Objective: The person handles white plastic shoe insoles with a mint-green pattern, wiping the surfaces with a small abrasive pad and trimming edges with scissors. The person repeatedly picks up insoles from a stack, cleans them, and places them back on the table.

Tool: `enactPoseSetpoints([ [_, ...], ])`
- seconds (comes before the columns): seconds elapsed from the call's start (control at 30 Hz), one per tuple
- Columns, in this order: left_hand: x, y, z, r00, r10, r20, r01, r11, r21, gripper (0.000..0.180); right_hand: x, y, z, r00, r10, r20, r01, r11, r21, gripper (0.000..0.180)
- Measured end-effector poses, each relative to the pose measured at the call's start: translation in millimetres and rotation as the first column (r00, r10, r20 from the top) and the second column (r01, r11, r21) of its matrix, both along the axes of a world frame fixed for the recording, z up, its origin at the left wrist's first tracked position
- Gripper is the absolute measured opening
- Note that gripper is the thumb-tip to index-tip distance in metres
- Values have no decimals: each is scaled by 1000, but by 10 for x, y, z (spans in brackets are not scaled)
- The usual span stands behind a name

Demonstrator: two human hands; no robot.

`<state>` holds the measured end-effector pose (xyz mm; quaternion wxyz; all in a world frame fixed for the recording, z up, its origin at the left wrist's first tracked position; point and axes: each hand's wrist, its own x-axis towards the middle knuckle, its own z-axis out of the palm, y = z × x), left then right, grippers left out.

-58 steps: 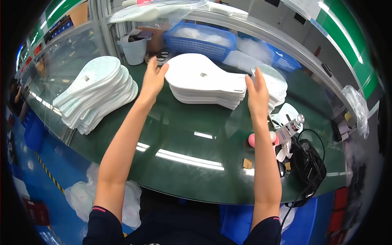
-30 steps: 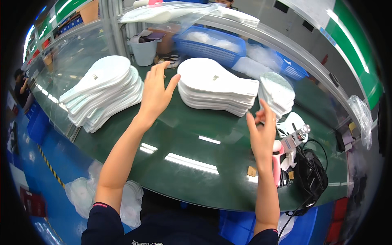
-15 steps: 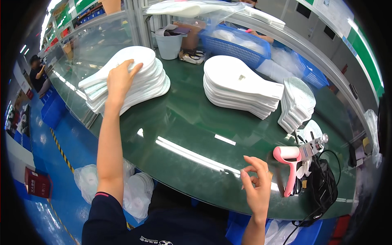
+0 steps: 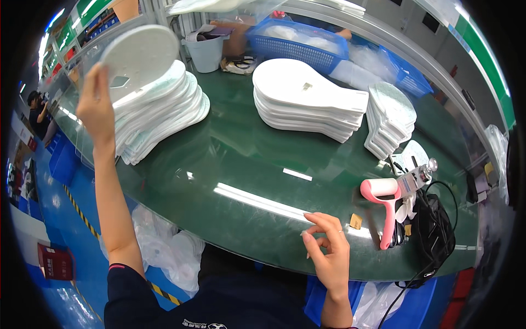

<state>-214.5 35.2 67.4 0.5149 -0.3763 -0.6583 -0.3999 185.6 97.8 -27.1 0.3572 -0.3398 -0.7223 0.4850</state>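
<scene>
My left hand (image 4: 97, 112) grips the edge of a white paddle-shaped panel (image 4: 139, 52), which is tilted up above the left stack. A small cut-out shows near its lower part; fast motion blurs my fingertips. Beneath it lies the stack of similar white panels (image 4: 170, 118), some with pale green speckled faces. My right hand (image 4: 329, 249) hovers over the front of the green table (image 4: 241, 164), fingers loosely curved and apart from the thumb, with nothing visible in it. Nearest to that hand is a small tan piece (image 4: 355, 221) on the table.
A second stack of white paddle-shaped panels (image 4: 307, 98) stands at centre right, beside a stack of smaller pieces (image 4: 390, 118). To the right lie a pink-handled roller (image 4: 389, 211), a metal-topped bottle (image 4: 413, 180) and a black bag (image 4: 435, 241). Behind are a blue basket (image 4: 298, 46) and a grey bucket (image 4: 205, 55).
My left hand has moved left and raised the top panel off the left stack, tilting it up. My right hand has shifted slightly, its fingers still loosely curved. The whole view has turned a little.
</scene>
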Motion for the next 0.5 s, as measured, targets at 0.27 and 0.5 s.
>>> enactPoseSetpoints([
  [0.27, 1545, -163, -212, 694, -600, 398, 649, 761, 14, 13, -224, -313, 16, 797, 246, -552, -423, 880, -218, 88],
  [0.5, 2307, -118, -484, 55, -776, 628, 990, -38, -134, 30, -233, -397, -72, 610, 85, -788, -489, 823, -289, 105],
])
